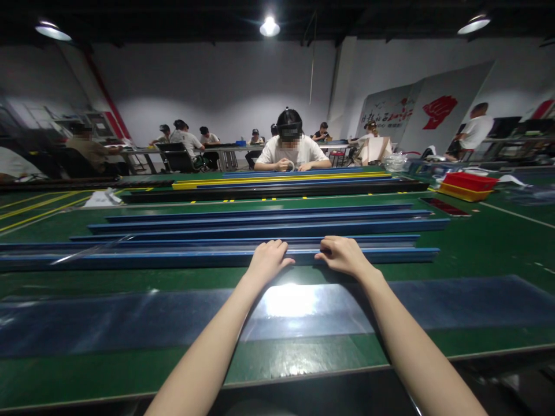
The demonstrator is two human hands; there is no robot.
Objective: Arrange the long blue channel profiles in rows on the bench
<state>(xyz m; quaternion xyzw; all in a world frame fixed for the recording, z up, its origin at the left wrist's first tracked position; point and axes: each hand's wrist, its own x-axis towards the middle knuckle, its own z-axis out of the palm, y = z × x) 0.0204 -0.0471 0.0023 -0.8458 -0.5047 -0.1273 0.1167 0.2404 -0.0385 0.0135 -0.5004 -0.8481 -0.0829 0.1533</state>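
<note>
My left hand (269, 257) is closed over the nearest blue channel strip (208, 258), its fingers curled on the strip and the thumb pointing right. To its right, my right hand (340, 254) grips the same blue strip with curled fingers, the thumb on the near side. A gap separates the two hands. Between my forearms and beyond them lies a long clear plastic sheet (173, 318), with a bright lamp reflection between my arms. More blue strips (269, 225) lie parallel just beyond my hands.
Black strips (156, 195) and yellow strips (281, 180) lie farther back on the green table (498, 248). A phone (445, 207) and a red bin (468, 183) stand at the right. Across the table, a person in a white shirt (269, 151) sits working.
</note>
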